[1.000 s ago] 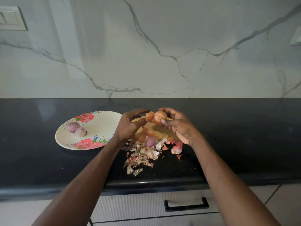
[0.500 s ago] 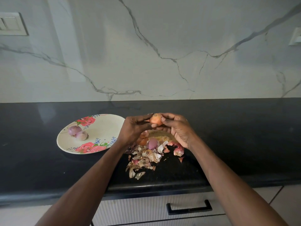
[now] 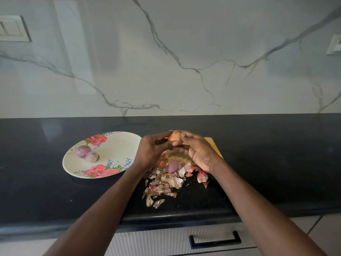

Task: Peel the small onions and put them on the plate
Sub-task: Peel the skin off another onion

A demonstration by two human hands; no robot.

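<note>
Both the left hand (image 3: 153, 150) and the right hand (image 3: 199, 152) pinch a small unpeeled onion (image 3: 173, 138) above the peel pile (image 3: 164, 183) on the desk (image 3: 267, 154). Two peeled onions (image 3: 86, 153) lie on the plate (image 3: 114, 154).

White marble-look wall (image 3: 184, 52) with grey veins; switch plate (image 3: 13, 28) at ten o'clock. Glossy black countertop (image 3: 276, 154). Ribbed drawer front, black handle (image 3: 215, 241) at five o'clock.

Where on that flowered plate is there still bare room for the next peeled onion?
The plate is bare in its middle and right half, between the two peeled onions at its left and the left hand. The counter under both hands is crowded with onion skins.
</note>
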